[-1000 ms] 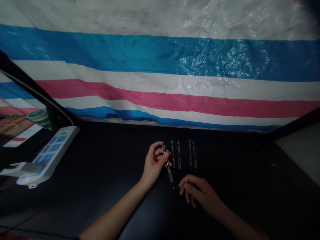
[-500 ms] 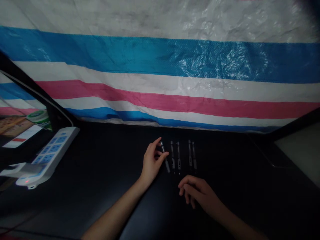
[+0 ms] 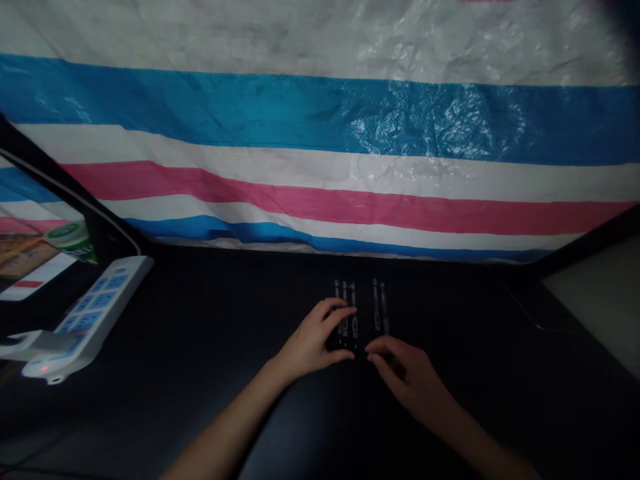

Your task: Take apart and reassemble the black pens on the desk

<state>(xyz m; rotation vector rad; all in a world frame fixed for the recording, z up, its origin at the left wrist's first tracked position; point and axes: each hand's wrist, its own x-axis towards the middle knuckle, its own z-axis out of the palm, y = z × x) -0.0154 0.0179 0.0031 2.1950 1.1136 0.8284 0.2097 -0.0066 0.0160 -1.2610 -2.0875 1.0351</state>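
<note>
Several slim clear-and-dark pens lie on the black tabletop, pointing away from me in two groups. My left hand [image 3: 320,337] is spread with its fingers across the left group of three pens [image 3: 355,327]; the thumb rests below their near ends. Its fingertips partly cover those pens, and I cannot tell how firmly they touch. To the right, a pair of pens [image 3: 377,313] lies side by side with a small gap from the left group. My right hand [image 3: 403,370] hovers just below that pair, its fingers loosely curled, thumb and forefinger tips close together with no object visible between them.
A white power strip [image 3: 95,313] with a plug in it lies at the left. Beyond it are a green tub [image 3: 73,240] and a white card [image 3: 40,277]. A striped plastic sheet [image 3: 320,113] hangs behind the black tabletop [image 3: 215,320].
My left hand has set the pen it held beside two others, let go and spread over all three. My right hand has moved slightly, its thumb and forefinger drawing closer together.
</note>
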